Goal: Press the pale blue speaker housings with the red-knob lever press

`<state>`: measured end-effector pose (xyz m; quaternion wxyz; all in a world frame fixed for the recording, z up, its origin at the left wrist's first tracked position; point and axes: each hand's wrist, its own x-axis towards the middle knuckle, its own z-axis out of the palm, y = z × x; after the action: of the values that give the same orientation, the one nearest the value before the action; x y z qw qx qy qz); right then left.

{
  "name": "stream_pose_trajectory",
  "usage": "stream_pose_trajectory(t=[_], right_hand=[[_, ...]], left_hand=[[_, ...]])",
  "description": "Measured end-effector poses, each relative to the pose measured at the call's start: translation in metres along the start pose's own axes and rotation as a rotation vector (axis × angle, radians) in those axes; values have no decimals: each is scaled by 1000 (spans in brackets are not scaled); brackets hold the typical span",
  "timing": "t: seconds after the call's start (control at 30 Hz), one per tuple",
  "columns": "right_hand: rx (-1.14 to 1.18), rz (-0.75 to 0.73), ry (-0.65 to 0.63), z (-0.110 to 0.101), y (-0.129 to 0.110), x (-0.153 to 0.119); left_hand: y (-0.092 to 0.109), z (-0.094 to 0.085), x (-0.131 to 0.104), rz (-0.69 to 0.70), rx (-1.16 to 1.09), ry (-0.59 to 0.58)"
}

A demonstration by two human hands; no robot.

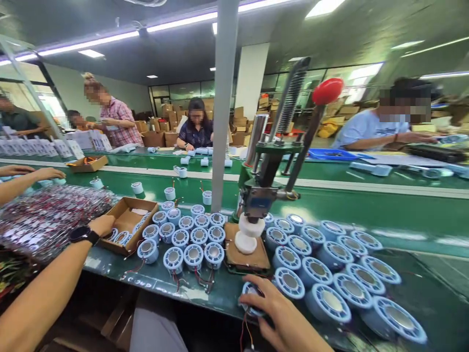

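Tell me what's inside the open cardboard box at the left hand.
The box holds several light-blue rings and a whitish piece. The left hand covers its left edge; anything beneath the rings is hidden.

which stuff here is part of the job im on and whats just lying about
Seemingly part of the job:
round blue unit under your right hand
blue rings in the cardboard box by your left hand
red-knobbed press
rows of blue units beside it
heap of red-wired parts, probably

Seemingly just lying about:
blue tray across the bench
stacked cartons behind
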<state>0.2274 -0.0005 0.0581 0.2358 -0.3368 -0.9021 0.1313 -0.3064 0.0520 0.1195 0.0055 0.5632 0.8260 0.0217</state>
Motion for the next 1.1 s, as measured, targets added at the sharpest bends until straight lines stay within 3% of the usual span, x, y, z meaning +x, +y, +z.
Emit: stream_pose_trajectory(t=[0.07,0.13,0.2,0.23,0.3,0.37,0.43,0.5,0.57,0.67,0.8,0.93,1.03,1.1], right_hand=[[56,104,46,18,2,-4],[135,180,144,38,5,-7],[202,242,291,58,8,-9],[222,273,366,68,8,-8],[239,329,482,85,7,-7],[257,365,532,98,5,-6],[275,374,557,105,3,-7],[274,360,589,109,1,-8],[246,343,636,112,1,-9],[215,327,697,116,1,-8],[261,332,733,120,1,-5],[265,299,729,117,0,-5],[258,283,729,115,-1,-5],[256,298,728,116,-1,-5]], left_hand=[[10,-12,-7,-50,16,96],[34,-18,-24,-43,18,213],[77,-13,-56,76,-84,302],[105,-6,-75,224,-247,306],[166,15,-116,534,-547,187],[225,37,-149,718,-713,1],[270,54,-166,768,-811,-92],[298,63,-170,772,-855,-122],[310,69,-168,777,-868,-139],[314,75,-167,759,-899,-182],[304,89,-173,661,-964,-177],[288,115,-186,549,-954,-146],[283,129,-194,462,-912,-204],[284,126,-196,450,-882,-268]])
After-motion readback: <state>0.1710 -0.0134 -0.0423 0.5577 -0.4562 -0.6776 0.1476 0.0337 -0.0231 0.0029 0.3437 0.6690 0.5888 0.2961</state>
